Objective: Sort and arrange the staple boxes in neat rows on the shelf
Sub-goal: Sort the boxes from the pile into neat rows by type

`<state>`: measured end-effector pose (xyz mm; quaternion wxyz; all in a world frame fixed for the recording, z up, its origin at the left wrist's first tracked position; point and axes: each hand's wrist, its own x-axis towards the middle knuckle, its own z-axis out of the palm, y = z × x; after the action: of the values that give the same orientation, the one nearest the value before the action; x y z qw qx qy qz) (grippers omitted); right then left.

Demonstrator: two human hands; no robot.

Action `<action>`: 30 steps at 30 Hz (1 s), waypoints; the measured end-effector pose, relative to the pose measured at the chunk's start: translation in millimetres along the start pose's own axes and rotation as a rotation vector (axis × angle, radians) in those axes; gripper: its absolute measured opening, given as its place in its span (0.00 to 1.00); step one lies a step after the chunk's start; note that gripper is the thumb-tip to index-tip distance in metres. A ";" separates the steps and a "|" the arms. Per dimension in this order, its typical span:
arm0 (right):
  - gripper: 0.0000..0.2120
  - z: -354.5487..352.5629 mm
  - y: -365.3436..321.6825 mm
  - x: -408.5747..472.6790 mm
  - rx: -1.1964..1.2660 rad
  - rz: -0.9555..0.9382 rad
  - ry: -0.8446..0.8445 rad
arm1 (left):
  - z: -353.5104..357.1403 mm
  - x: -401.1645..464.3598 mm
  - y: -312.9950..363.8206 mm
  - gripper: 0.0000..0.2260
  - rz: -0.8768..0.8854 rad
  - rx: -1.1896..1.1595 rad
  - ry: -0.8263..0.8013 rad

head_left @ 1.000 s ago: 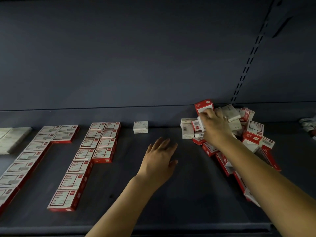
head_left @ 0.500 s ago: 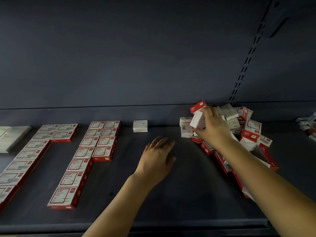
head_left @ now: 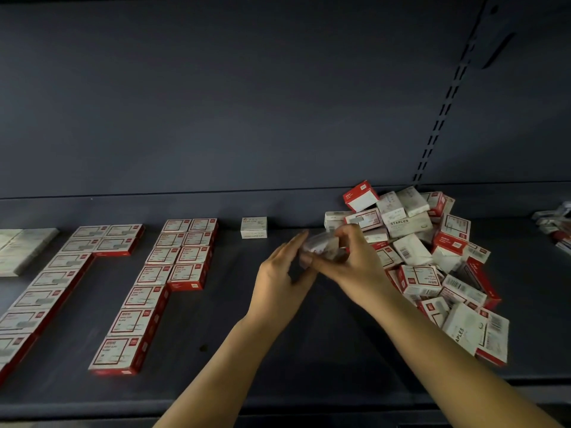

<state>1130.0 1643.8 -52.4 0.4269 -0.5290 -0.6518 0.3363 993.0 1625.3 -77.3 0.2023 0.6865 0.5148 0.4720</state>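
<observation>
box (head_left: 319,247): small, whitish, motion-blurred, just left of the pile (head_left: 432,257)
right hand (head_left: 355,261): fingers pinching the box
left hand (head_left: 279,273): fingers straight, touching it

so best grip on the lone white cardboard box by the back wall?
Pinch the white cardboard box across its left and right side faces, coming from above and in front. It lies flat, apart from the red-and-white rows, so both sides are free.

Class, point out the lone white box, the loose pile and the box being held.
Lone box (head_left: 253,227), head view, front face.
Pile (head_left: 411,225), head view, a white STAPLES box.
Held box (head_left: 319,249), head view, blurred top.
</observation>
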 end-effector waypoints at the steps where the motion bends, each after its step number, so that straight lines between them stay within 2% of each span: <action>1: 0.25 -0.1 1.1 -0.2 0.024 0.005 -0.016 | -0.5 -0.2 0.6 0.25 -0.017 -0.027 0.001; 5: 0.34 -8.0 5.0 -2.7 0.113 0.003 -0.111 | -5.1 2.9 3.9 0.25 -0.186 -0.225 -0.005; 8: 0.30 -16.5 7.4 -3.8 0.114 -0.037 -0.152 | -9.6 6.0 5.9 0.23 -0.276 -0.406 -0.006; 10: 0.33 -21.4 7.9 -3.6 0.082 -0.055 -0.175 | -11.0 6.8 6.7 0.22 -0.319 -0.502 -0.017; 15: 0.32 -26.9 5.1 -4.1 0.016 -0.110 -0.197 | -11.6 6.8 7.6 0.19 -0.342 -0.618 -0.008; 21: 0.29 -23.5 7.7 1.4 -0.019 -0.185 -0.112 | -12.1 8.2 4.4 0.21 -0.282 -0.666 0.009; 23: 0.29 -21.4 7.8 2.1 -0.030 -0.203 -0.080 | -13.9 7.7 2.2 0.24 -0.257 -0.597 0.034; 25: 0.29 -18.4 9.0 4.0 -0.046 -0.218 -0.061 | -18.7 7.8 -3.4 0.24 -0.150 -0.339 0.058; 27: 0.29 -14.6 12.2 6.3 -0.054 -0.220 -0.058 | -24.8 9.7 -11.0 0.24 0.029 -0.001 0.050; 30: 0.26 -6.8 16.9 8.3 -0.058 -0.207 -0.099 | -26.9 12.4 -22.5 0.24 0.310 0.293 -0.040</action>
<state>1142.3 1655.5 -63.0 0.4111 -0.4537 -0.7326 0.2975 958.7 1639.6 -76.3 0.0356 0.7887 0.4622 0.4037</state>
